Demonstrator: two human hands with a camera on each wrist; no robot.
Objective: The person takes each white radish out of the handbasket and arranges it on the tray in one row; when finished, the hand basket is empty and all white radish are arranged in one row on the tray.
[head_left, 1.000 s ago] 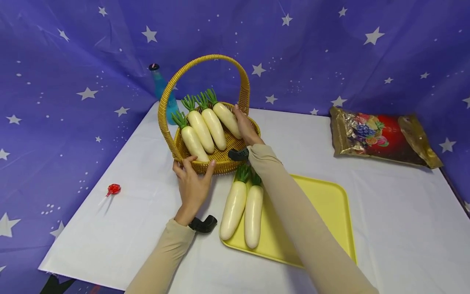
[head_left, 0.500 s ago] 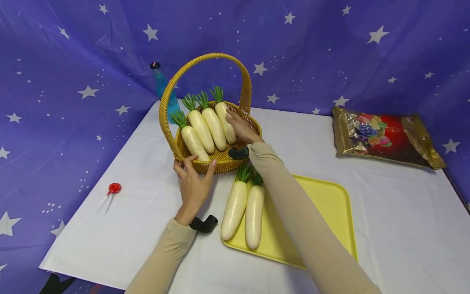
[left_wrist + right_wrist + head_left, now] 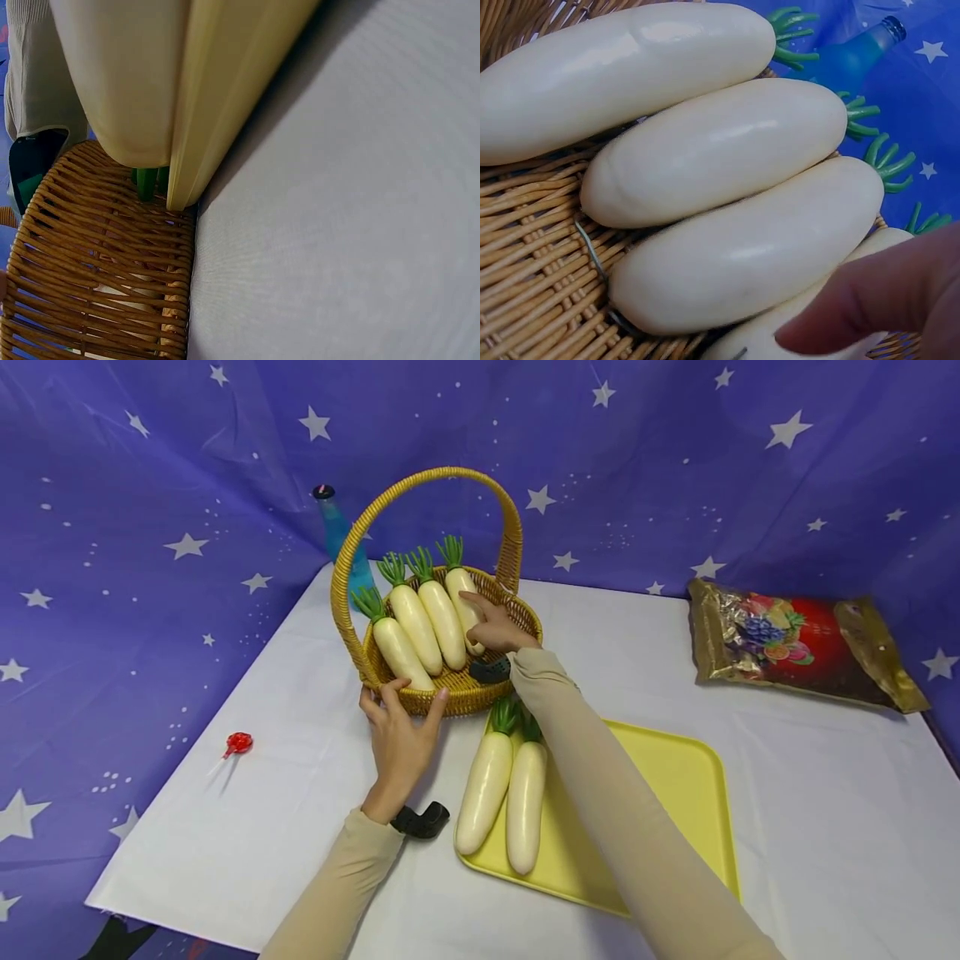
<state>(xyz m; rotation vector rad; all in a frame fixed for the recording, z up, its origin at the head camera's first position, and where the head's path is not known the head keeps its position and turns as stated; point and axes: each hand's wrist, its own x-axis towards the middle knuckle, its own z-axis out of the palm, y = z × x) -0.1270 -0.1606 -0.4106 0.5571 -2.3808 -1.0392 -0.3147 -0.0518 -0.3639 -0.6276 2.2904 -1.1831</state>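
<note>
A wicker basket (image 3: 468, 700) with a tall arched handle holds several white radishes (image 3: 442, 622) with green tops, side by side. My left hand (image 3: 401, 739) grips the basket's front-left rim, fingertips at the edge and thumb against the outer wall. Inside the basket, my right hand (image 3: 501, 628) rests over the rightmost radish (image 3: 461, 581), its index finger extended. In the right wrist view the thumb (image 3: 832, 307) lies over that radish, partly hiding it. In front of the basket, two more radishes (image 3: 486, 793) lie on a yellow tray (image 3: 675, 777).
Behind the basket on the left stands a blue bottle (image 3: 358, 568). A red lollipop (image 3: 238, 743) lies on the white tablecloth at left. A gold and red bag (image 3: 802, 643) lies at the back right. Starry purple cloth (image 3: 600, 527) hangs behind the table.
The rightmost radish has turned to lie alongside the others. My right hand has moved from the basket's right rim inward over it. The left hand has stayed at the rim.
</note>
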